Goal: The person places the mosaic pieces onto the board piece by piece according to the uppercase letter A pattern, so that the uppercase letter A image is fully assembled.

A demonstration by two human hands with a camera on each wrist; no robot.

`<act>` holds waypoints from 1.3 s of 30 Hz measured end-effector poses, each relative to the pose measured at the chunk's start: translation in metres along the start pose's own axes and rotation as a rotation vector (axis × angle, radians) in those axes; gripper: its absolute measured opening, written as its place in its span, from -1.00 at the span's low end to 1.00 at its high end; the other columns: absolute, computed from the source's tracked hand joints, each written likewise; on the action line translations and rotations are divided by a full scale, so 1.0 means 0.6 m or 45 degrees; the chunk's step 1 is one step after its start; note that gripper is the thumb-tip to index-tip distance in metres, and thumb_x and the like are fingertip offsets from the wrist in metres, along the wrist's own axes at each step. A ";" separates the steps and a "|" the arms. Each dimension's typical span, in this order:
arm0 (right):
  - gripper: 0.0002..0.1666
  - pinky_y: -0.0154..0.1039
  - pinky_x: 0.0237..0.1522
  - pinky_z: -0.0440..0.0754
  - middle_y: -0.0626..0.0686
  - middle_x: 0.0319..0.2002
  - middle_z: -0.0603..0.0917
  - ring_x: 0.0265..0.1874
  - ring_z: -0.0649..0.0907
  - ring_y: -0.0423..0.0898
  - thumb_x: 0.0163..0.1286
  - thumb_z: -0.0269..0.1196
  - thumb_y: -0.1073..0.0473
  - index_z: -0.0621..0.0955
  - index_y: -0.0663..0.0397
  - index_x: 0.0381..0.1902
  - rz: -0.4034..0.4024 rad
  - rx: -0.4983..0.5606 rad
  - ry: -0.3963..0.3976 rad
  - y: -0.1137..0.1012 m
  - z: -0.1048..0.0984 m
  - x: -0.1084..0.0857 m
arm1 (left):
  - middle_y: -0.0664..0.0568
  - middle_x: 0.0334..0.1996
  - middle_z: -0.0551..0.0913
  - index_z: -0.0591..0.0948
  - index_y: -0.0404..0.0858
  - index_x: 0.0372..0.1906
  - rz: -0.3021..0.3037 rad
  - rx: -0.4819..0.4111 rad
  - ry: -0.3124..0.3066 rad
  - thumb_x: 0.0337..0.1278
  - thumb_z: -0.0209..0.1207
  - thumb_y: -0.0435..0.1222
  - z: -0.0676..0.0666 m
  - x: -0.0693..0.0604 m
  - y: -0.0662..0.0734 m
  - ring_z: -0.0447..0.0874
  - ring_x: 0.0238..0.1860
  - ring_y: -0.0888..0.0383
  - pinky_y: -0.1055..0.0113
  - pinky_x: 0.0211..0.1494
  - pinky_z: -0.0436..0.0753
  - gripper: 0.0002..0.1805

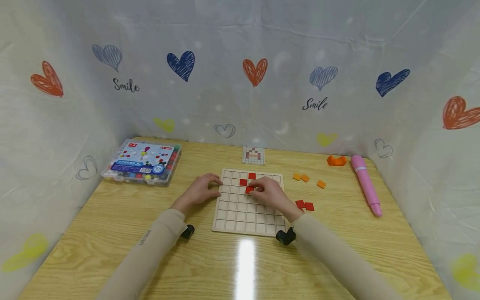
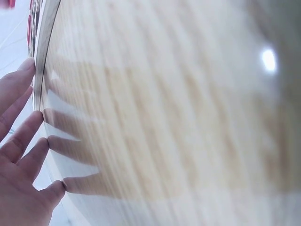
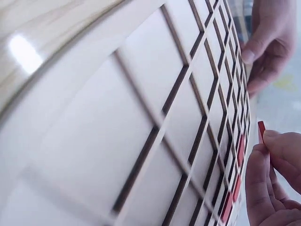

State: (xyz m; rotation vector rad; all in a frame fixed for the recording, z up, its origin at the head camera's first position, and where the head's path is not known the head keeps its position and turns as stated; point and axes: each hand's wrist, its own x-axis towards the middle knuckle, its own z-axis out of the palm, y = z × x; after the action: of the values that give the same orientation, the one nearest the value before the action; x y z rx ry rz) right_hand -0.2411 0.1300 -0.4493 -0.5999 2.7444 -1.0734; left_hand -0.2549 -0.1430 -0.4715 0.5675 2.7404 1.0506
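Three red tiles lie in the square wooden grid board (image 1: 231, 216) in the right wrist view, one of them a red tile (image 3: 241, 149). My right hand (image 1: 271, 192) is over the board's upper middle. Between thumb and forefinger it pinches a red tile (image 3: 261, 132), held above the board surface. At the board's left edge my left hand (image 1: 199, 191) touches the rim with thumb and fingertips, the fingers spread and fairly straight; in the left wrist view the hand (image 2: 21, 174) has its fingertips at the rim and table.
Right of the board lie red tiles (image 1: 309, 206) and orange tiles (image 1: 321, 184). Beyond them are an orange holder (image 1: 336, 161) and a pink pen-shaped object (image 1: 366, 185). A patterned card (image 1: 253, 155) lies behind the board, a clear case (image 1: 142, 161) at the back left.
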 end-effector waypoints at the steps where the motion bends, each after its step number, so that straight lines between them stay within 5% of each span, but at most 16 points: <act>1: -0.68 -0.13 -0.08 0.62 0.08 -0.04 0.66 -0.16 0.64 -0.06 0.32 0.32 0.20 0.70 0.11 0.03 -0.014 -0.001 -0.012 -0.003 0.006 0.007 | -0.23 0.27 0.46 0.63 -0.30 0.04 0.007 0.005 0.001 0.17 0.31 -0.29 0.000 0.000 -0.001 0.30 0.36 -0.22 -0.17 0.47 0.03 -0.66; 13: -0.68 -0.12 -0.03 0.60 0.09 -0.07 0.70 -0.11 0.62 -0.02 0.35 0.28 0.26 0.68 0.18 0.04 -0.096 -0.104 -0.095 -0.022 0.046 0.062 | -0.23 0.29 0.44 0.62 -0.31 0.05 -0.025 -0.019 -0.019 0.16 0.32 -0.29 -0.002 0.002 0.003 0.28 0.38 -0.20 -0.11 0.48 0.08 -0.64; 39: -0.72 -0.17 -0.06 0.61 0.08 -0.13 0.72 -0.14 0.64 -0.05 0.30 0.30 0.30 0.71 0.15 -0.02 -0.128 -0.157 -0.104 -0.025 0.057 0.072 | -0.24 0.24 0.47 0.63 -0.32 0.03 0.016 -0.001 0.000 0.16 0.32 -0.30 -0.002 0.000 0.003 0.34 0.33 -0.20 -0.16 0.45 0.09 -0.66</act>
State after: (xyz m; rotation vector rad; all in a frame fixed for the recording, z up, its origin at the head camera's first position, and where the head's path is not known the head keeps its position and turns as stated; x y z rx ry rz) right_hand -0.2668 0.0807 -0.4636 -0.7880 2.7505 -0.8820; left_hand -0.2548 -0.1424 -0.4696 0.5851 2.7396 1.0546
